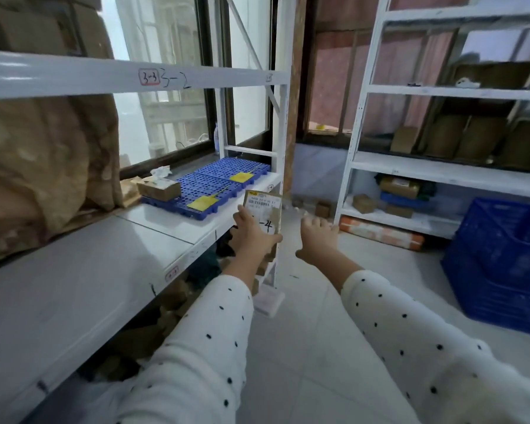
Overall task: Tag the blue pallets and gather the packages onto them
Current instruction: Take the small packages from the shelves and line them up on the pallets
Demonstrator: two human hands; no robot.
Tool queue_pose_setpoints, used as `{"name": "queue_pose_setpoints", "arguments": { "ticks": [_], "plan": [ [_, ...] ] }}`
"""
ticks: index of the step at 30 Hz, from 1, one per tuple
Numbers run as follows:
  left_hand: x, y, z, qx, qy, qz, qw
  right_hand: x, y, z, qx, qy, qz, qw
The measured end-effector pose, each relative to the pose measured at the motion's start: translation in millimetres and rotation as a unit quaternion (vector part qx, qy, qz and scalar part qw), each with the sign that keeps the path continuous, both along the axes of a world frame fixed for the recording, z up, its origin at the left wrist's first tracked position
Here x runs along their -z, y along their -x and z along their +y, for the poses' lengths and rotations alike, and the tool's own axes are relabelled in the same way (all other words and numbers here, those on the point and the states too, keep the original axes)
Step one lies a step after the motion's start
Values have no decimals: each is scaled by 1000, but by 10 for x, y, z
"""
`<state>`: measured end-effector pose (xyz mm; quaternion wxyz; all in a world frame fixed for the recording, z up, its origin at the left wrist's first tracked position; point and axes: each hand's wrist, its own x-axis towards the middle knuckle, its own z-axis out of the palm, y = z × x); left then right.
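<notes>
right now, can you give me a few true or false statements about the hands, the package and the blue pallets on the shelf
1. The left hand grips a cardboard package. True.
2. The right hand holds a second package. False: it holds nothing, its fingers loosely out.
3. Each of the two blue pallets carries a yellow tag. True.
4. The held package already lies on the pallets. False: it is in the air by the shelf's front edge.
5. A brown tissue box sits at the pallets' left end. True.
6. The blue crate stands on the shelf beside the pallets. False: it is on the floor to the right.
</notes>
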<state>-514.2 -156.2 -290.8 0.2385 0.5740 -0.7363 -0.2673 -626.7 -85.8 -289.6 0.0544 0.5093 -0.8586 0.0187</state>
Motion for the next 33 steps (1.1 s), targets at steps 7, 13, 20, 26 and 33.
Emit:
{"name": "queue_pose_setpoints", "arguments": {
  "ticks": [7,13,20,26,33],
  "plan": [
    [143,300,-163,-19,1,-19,1000,230,290,-145,-10,-12,-15,1000],
    [232,547,-500,-24,-7,-27,999,315,555,-525,-35,18,-27,999],
    [233,1006,-1295,-15,-2,-18,1000,230,972,-1368,-46,47,-20,998],
    [179,1486,-2068,-12,10,-32,999,168,1450,-2049,-43,6,-6,999],
    [236,1877,-2688,-16,13,-46,999,171,1943,-2618,-35,-3,-3,999]
  ]
}}
